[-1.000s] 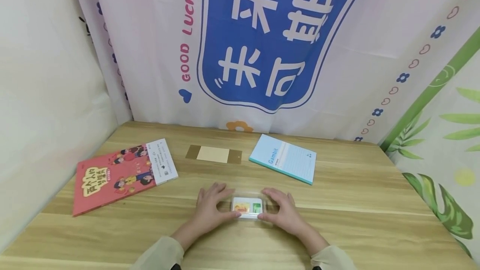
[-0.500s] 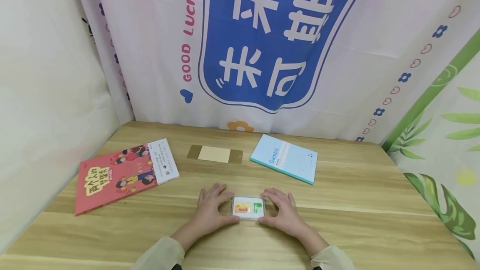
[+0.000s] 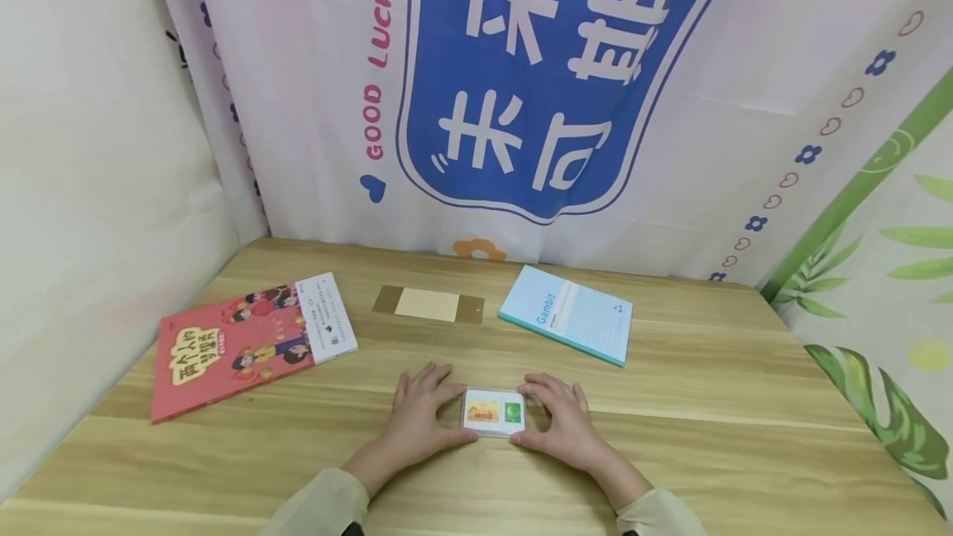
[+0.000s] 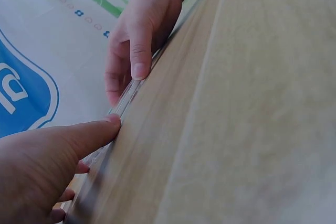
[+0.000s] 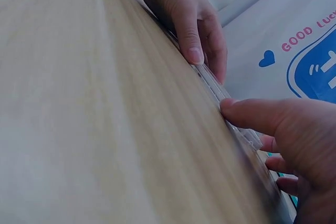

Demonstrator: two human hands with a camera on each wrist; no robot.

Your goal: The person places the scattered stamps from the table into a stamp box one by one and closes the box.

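A small flat clear plastic case with a white face and orange and green pictures lies near the middle front of the table in the head view. My left hand holds its left end, thumb at the near corner and fingers along the far side. At the right end my right hand pinches it the same way. Both wrist views show the clear case edge-on, low against the wood, with both thumbs pressed at its near edge. The undersides of the fingers are partly hidden.
A red picture book lies at the left of the wooden table. Behind the case are a brown card with a cream panel and a light blue notebook. A printed cloth hangs along the table's back edge.
The case looked slightly tilted one second ago, with clear plastic showing past its far edge; it now lies flat. Both hands stay at its ends. The head view has shifted slightly.
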